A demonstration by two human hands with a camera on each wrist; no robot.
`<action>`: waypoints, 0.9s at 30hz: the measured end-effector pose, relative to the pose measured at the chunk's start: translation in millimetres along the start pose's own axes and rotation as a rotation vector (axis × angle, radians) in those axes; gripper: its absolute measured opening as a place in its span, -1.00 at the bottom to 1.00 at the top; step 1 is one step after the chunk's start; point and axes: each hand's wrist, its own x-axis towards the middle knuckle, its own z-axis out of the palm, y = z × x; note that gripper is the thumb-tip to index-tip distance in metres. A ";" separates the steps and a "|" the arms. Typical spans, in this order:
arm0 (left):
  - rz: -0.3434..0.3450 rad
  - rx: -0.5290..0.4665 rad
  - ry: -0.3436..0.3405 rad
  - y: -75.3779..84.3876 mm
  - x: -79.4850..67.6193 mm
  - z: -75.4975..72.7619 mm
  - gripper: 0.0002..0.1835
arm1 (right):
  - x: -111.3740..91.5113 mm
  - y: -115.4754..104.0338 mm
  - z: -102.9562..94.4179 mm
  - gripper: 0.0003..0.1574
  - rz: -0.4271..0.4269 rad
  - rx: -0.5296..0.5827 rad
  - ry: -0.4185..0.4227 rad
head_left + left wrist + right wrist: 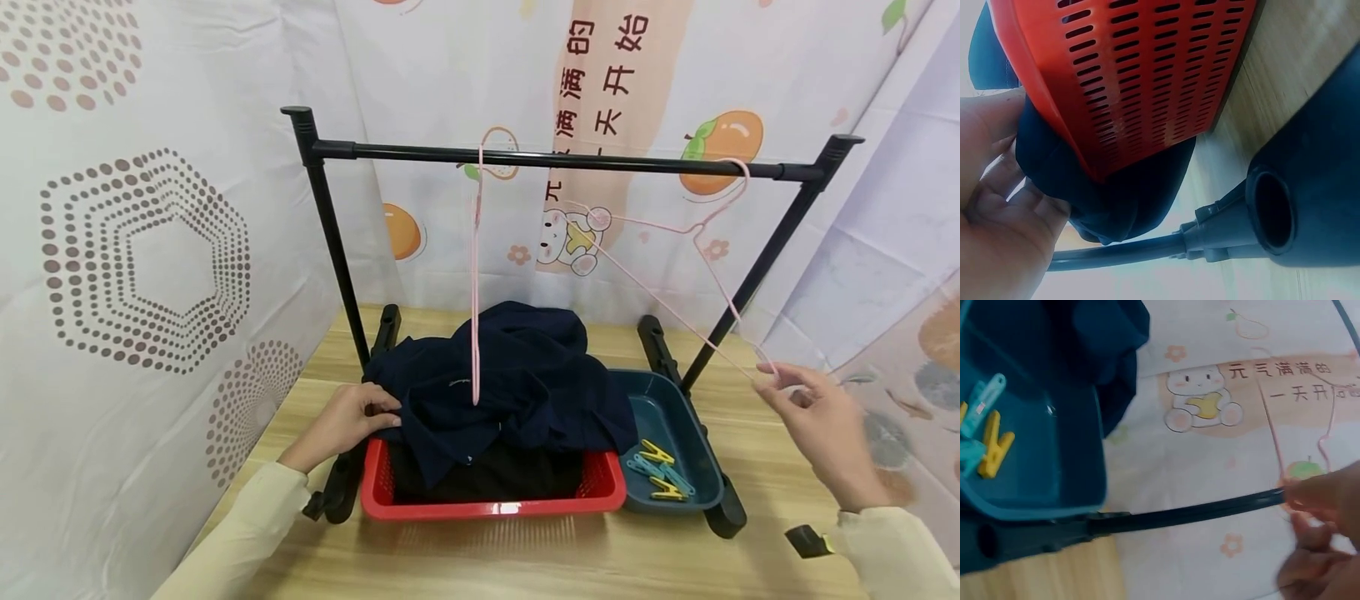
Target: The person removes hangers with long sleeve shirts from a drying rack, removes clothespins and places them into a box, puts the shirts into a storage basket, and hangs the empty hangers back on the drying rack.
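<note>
My left hand (348, 425) grips the left edge of a navy shirt (540, 367), its thumb and fingers on either side of the cloth in the left wrist view. The crumpled shirt lies heaped over a red basket (495, 510), its collar toward the front. Off to the right, my right hand (817, 425) pinches the lower corner of a pink hanger (699, 227), whose hook loops over the black rail (600, 162). A second pink hanger (475, 292) hangs edge-on from the rail, in front of the shirt.
Beside the basket stands a dark teal tray (708, 467) with several yellow and blue clothespins (656, 452). Black cloth (510, 477) lies in the basket below the shirt. The rack's posts (337, 242) and feet (726, 512) flank both containers on the wooden table (525, 567).
</note>
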 end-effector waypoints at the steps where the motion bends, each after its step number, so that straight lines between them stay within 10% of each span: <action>1: -0.004 -0.014 -0.003 -0.5 -0.1 -0.6 -0.83 | -0.3 0.4 4.4 -0.58 -0.011 -0.019 -0.047; 9: -0.149 -0.183 -0.016 -11.1 1.5 -11.8 -0.81 | -9.7 -21.1 48.5 -0.47 -0.029 0.034 -0.489; 14: -0.236 -0.095 0.027 -14.7 5.1 -18.8 -0.57 | -10.7 -48.6 76.2 -0.36 -0.003 0.131 -0.690; 27: -0.512 -0.123 -0.172 -21.8 9.7 -23.6 -0.47 | -5.1 -86.8 126.2 -0.03 0.007 0.027 -0.684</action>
